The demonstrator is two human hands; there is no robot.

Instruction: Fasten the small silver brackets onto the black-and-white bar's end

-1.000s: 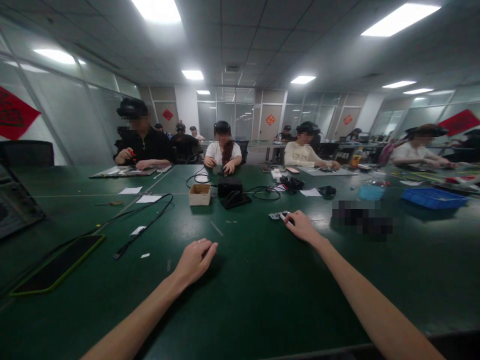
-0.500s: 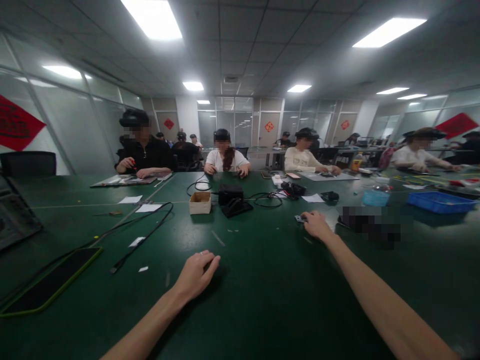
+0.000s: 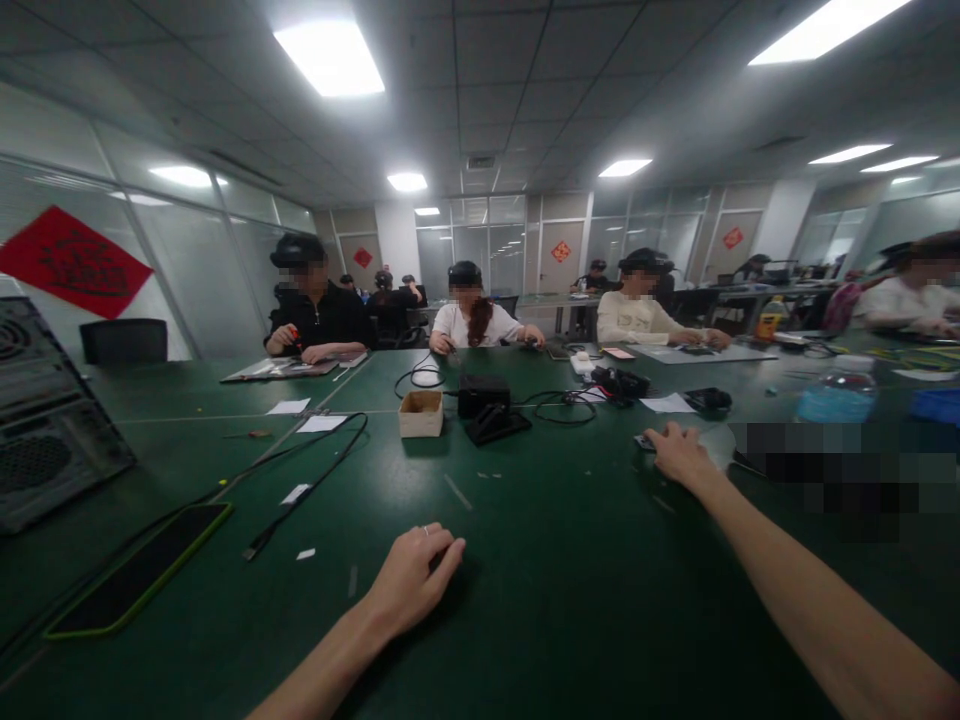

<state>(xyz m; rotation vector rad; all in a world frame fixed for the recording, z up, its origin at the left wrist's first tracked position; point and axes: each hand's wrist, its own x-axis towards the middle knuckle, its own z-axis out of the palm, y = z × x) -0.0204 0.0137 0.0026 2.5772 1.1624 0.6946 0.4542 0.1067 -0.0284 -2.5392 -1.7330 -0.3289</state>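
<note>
My left hand (image 3: 416,580) rests on the green table (image 3: 540,590) in front of me, fingers loosely curled together, a ring on one finger, nothing visible in it. My right hand (image 3: 679,455) is stretched out to the right, palm down, fingers over a small grey-white object (image 3: 643,441) that shows at its fingertips. Whether the fingers grip that object is hidden.
A small cardboard box (image 3: 420,413), a black device (image 3: 487,408) with cables, a phone in a green case (image 3: 139,580), a computer case (image 3: 45,420) and paper scraps lie on the table. Several people sit working along the far side.
My right hand has slid the small object to the right across the table. The view has shifted left. My left hand has stayed put.
</note>
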